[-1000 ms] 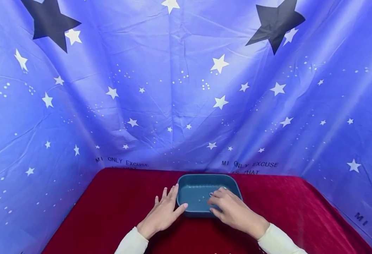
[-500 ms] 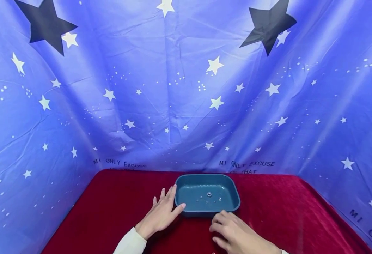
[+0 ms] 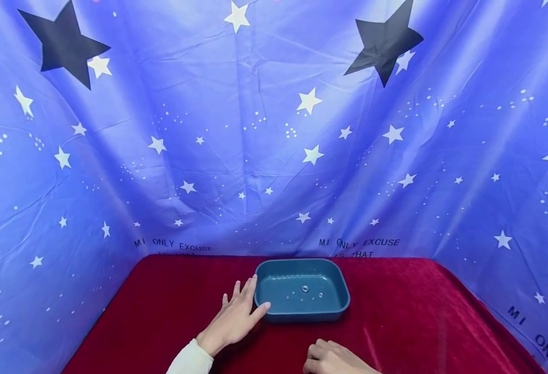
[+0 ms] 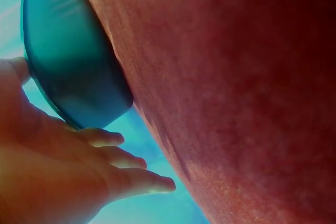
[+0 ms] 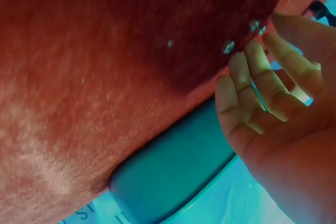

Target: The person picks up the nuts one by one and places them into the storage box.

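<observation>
A dark teal rectangular tub stands on the red cloth. My left hand rests against its left side, fingers spread and thumb at the near rim. On the tub's floor lie several small shiny pieces, the largest a ring-like piece. My right hand is low over the cloth in front of the tub. In the right wrist view its fingers are loosely bent, with a gap between thumb and index finger. Small silvery pieces lie on the cloth right by those fingertips.
Red velvet-like cloth covers the table. A blue star-print curtain hangs behind and along both sides, close to the tub's far edge. Another small shiny piece lies apart on the cloth.
My right hand has moved out of the tub and back toward me, down over the cloth. The left hand stays at the tub's side. The pieces inside show now.
</observation>
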`<state>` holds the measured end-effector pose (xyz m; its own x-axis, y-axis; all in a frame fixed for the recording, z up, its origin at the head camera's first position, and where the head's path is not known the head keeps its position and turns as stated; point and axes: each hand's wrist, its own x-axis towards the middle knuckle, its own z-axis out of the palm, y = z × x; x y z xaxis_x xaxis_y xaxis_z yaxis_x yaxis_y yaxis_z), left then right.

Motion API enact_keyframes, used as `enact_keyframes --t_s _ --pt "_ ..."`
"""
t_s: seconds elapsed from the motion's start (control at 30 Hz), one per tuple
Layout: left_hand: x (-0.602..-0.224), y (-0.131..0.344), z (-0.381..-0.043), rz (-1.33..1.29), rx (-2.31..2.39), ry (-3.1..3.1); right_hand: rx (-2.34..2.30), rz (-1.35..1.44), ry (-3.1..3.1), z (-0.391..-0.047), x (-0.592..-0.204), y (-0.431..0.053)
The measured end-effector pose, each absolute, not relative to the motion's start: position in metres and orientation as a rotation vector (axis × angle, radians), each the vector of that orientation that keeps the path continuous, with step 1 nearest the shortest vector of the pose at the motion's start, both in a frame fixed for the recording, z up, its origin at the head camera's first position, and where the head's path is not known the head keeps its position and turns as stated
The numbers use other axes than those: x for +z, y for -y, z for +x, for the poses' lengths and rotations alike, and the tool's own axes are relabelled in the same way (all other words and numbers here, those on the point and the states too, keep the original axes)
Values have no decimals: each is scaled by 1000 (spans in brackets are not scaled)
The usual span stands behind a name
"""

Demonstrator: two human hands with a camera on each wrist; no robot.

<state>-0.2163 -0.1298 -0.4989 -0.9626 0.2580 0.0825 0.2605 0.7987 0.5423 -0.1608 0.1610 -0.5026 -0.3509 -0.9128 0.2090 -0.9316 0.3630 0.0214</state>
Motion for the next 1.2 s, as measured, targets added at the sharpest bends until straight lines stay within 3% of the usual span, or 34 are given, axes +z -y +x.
enact_keyframes --t_s 0.77,1.2 --pt "-500 132 -216 -430 -908 2961 54 1663 2411 -157 -504 -156" --pt "-499 129 -216 -432 -909 2961 162 1457 2211 -177 -451 -150"
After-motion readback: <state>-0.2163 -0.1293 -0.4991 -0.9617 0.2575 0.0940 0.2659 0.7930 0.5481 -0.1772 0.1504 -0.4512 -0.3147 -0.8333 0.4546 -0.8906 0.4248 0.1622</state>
